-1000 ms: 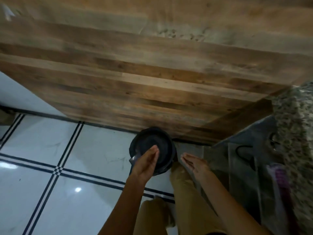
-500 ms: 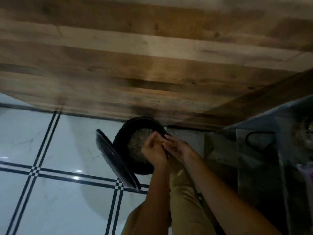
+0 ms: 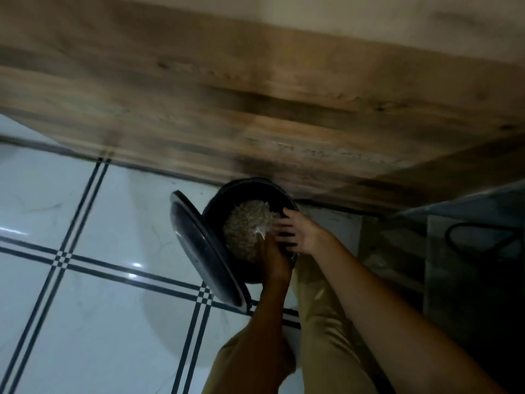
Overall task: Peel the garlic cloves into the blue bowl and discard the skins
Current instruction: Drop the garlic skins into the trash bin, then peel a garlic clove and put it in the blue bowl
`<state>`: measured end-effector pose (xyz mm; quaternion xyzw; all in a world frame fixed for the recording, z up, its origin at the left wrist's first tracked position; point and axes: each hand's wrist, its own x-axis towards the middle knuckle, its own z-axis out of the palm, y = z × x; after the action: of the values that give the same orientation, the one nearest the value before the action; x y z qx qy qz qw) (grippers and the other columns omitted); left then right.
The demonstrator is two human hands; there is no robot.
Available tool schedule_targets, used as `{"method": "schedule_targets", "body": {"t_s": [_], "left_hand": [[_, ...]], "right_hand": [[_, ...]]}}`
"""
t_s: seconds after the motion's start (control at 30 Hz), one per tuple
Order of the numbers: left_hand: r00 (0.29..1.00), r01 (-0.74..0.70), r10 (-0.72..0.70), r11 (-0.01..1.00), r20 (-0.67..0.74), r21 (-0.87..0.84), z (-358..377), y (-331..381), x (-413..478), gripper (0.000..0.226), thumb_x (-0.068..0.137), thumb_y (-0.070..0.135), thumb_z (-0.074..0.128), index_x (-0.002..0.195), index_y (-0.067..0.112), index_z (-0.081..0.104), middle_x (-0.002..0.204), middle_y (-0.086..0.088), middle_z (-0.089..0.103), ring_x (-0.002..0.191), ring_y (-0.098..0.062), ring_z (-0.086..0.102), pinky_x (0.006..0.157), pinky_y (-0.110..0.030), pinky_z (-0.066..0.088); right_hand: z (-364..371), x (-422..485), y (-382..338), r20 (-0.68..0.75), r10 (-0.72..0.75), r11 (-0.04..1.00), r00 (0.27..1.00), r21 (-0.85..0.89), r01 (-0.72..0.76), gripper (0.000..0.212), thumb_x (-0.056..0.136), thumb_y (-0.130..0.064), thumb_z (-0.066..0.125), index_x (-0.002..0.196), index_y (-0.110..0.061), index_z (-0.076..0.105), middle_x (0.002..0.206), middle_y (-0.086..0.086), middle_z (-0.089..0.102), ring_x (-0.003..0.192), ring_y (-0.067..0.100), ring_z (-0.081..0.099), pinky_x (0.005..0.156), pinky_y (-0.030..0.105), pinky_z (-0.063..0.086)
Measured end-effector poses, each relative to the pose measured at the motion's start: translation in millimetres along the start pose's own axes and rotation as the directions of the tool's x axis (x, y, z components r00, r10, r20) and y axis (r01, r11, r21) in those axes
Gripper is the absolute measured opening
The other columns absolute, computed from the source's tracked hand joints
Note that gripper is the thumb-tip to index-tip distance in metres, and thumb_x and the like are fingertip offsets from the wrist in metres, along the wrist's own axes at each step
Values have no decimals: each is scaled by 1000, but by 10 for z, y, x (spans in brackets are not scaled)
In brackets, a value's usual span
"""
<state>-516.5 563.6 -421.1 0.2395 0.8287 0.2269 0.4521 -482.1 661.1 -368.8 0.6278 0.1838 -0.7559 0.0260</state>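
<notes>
Binning skins looks like the step, prob near end: R hand (image 3: 297, 234) fingers spread over black bin (image 3: 244, 185), L hand (image 3: 274, 263) at bin's near rim, grip can't tell; lid (image 3: 199, 245) open.

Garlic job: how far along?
In hand: discarding. The bin has its lid open; the left hand and the right hand, fingers spread, are over its mouth. Done: can't judge peeling, as no cloves or blue bowl are in view. Left: probably closing the lid.
</notes>
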Motion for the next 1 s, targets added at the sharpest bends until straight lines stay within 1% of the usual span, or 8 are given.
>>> {"method": "schedule_targets", "body": {"t_s": [0.1, 0.2, 0.27, 0.4, 0.5, 0.7, 0.9, 1.0], "left_hand": [[987, -159, 158, 987, -39, -33, -358, 416, -388, 33, 94, 4, 46, 126, 5, 52, 122, -11, 57, 108, -19, 54, 88, -23, 41], [939, -338, 339, 941, -58, 18, -719, 925, -903, 12, 94, 12, 51, 94, 10, 63, 88, 2, 62, 80, -14, 57, 67, -16, 37], [891, -454, 454, 891, -15, 0, -910, 1308, -1226, 15, 92, 14, 55, 77, 18, 56, 73, 6, 56, 69, -12, 54, 58, -10, 36], [678, -726, 710, 687, 191, 23, -1026, 2071, -2022, 15, 87, 6, 62, 82, 20, 62, 78, 6, 66, 74, -5, 63, 70, -18, 48], [525, -827, 773, 562, 356, 0, -821, 2418, -2638, 12, 86, 8, 65, 83, 20, 67, 77, 10, 68, 72, 1, 63, 70, -19, 49], [223, -907, 760, 391, 610, -157, 73, 2360, -4204, 27, 87, -1, 58, 86, 24, 67, 79, 14, 66, 72, 1, 63, 73, -20, 52], [-32, -852, 605, 400, 795, -338, 864, 1012, -6048, 27, 86, -8, 55, 93, 14, 70, 89, -1, 69, 72, 9, 62, 79, -29, 53], [-130, -859, 487, 380, 864, -344, 1048, 187, -6815, 17, 84, -4, 62, 96, 4, 72, 96, -13, 72, 82, -9, 63, 79, -17, 49]], "right_hand": [[-20, -567, 48, -201, -239, 969, 950, 16, 247, 38, 98, -29, 43, 126, -6, 55, 126, 7, 58, 119, 27, 50, 93, 36, 35], [-60, -1377, 150, -340, -362, 897, 868, 126, 424, 31, 96, -18, 49, 120, 0, 57, 106, 7, 63, 99, 24, 59, 69, 23, 44], [-155, -1956, 239, -380, -491, 826, 784, 81, 557, 26, 95, -12, 49, 115, 1, 60, 100, 10, 63, 87, 19, 60, 61, 15, 42], [-493, -2982, 520, -537, -638, 644, 552, 20, 765, 15, 94, -10, 51, 98, -10, 66, 102, 9, 66, 93, 18, 59, 75, 20, 44], [-844, -3691, 915, -662, -657, 509, 360, -38, 860, 14, 94, -11, 53, 99, -13, 65, 99, 1, 67, 95, 14, 62, 85, 27, 48], [-1587, -4683, 2414, -956, -286, 427, 65, -66, 902, 14, 92, -17, 54, 102, -20, 63, 98, 1, 68, 94, 17, 63, 86, 34, 50], [-1604, -5422, 4677, -992, 71, 526, -101, -49, 849, 19, 91, -8, 54, 104, -11, 66, 98, 1, 68, 87, 7, 60, 84, 28, 48], [-1336, -5617, 5848, -957, 233, 631, -175, 12, 776, 22, 89, -8, 54, 107, -11, 66, 104, 4, 69, 95, 13, 62, 86, 27, 45]]}}
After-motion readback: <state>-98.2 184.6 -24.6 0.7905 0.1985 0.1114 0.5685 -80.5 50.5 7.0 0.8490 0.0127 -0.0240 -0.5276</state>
